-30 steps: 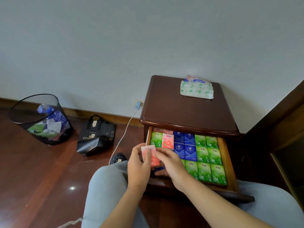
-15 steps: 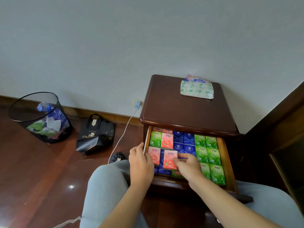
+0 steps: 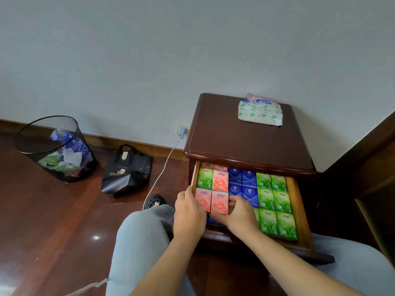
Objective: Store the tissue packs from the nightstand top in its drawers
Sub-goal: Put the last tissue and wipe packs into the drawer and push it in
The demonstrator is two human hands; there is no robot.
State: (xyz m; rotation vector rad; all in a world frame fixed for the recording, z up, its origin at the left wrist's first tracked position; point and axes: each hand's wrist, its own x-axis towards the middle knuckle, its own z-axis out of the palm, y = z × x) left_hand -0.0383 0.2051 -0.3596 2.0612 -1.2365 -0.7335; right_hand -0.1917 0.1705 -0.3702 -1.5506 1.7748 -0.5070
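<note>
A: How are the hands set?

B: Both reach forward into the open drawer [image 3: 299,210] of the nightstand [image 3: 241,142]. The left hand [image 3: 189,212] lies at the drawer's left edge, fingers curled down against the side of the left pink pack [image 3: 203,199], thumb up along the drawer wall. The right hand [image 3: 239,214] has its fingers bent around the right edge of the right pink pack [image 3: 219,202], thumb under its near end, so it is grasping that pack.

A: And the left one, clenched on anything?

B: It presses the left pink pack from the side; whether it truly grips, I cannot tell.

A: Where do the packs lie from the grip?

B: The two pink packs sit side by side, touching, directly between the hands. Blue packs [image 3: 242,182] lie just beyond the right fingers, green packs [image 3: 275,206] to the right of that hand. A soft tissue pack [image 3: 259,112] rests on the nightstand top, well beyond both hands
</note>
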